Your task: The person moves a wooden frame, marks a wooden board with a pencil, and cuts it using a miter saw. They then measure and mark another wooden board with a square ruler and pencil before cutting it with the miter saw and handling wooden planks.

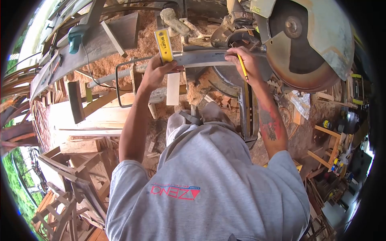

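My left hand (155, 70) grips the yellow handle of a try square (164, 45); its grey steel blade (201, 58) lies across a pale wooden strip (173, 88) on the saw table. My right hand (248, 60) rests on the far end of that blade and holds a yellow pencil (243, 67), tip pointing down. A big mitre saw with a round blade guard (309, 40) stands raised just right of that hand.
Sawdust (140, 44) covers the bench. Planks and offcuts (92, 116) pile up on the left, wooden frames (64, 209) at the lower left. A teal clamp handle (75, 38) sits at the upper left. Cluttered workshop floor with stools (327, 144) lies to the right.
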Tool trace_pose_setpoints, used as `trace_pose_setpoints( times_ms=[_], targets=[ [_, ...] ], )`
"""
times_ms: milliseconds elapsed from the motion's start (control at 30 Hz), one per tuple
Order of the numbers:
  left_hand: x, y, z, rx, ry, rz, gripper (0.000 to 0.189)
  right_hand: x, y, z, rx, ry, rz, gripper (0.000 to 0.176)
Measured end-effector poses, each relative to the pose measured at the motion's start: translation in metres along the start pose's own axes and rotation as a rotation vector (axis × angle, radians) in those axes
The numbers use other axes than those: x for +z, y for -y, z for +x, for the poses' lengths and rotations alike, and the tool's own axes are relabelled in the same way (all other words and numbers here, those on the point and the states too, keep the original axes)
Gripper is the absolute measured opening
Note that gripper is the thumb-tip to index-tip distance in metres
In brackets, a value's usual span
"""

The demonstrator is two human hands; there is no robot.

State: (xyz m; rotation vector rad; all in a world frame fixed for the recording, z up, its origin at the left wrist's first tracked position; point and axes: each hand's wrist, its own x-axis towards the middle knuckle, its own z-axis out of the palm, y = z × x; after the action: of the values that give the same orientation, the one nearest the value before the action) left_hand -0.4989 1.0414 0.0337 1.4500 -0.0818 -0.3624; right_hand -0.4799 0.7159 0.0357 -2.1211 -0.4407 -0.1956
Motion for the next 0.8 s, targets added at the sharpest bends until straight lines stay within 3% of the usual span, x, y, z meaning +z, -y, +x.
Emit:
trace_pose_setpoints(
  times_ms=[133, 333, 533, 633, 700, 800],
  targets=[
    [-0.005, 0.001, 0.001, -0.082, 0.019, -0.195, 0.031, 0.006, 0.002, 0.001, -0.077, -0.015, -0.066, 0.024],
    [-0.009, 0.007, 0.010, -0.073, 0.017, -0.038, 0.022, 0.010, 0.004, 0.002, -0.117, -0.040, -0.106, 0.024],
    [-0.012, 0.002, 0.011, -0.081, 0.052, -0.024, 0.025, 0.011, 0.003, 0.001, -0.114, -0.042, -0.134, 0.022],
    [-0.010, 0.001, 0.009, -0.122, 0.048, -0.082, 0.024, 0.012, -0.002, -0.005, 0.015, -0.095, 0.065, 0.022],
    [-0.011, 0.003, 0.008, -0.113, 0.046, -0.097, 0.023, 0.007, 0.002, -0.009, 0.092, -0.331, 0.209, 0.023],
    [-0.011, 0.000, 0.007, -0.117, 0.037, -0.104, 0.022, -0.017, -0.002, -0.020, 0.173, -0.244, 0.124, 0.023]
  ],
)
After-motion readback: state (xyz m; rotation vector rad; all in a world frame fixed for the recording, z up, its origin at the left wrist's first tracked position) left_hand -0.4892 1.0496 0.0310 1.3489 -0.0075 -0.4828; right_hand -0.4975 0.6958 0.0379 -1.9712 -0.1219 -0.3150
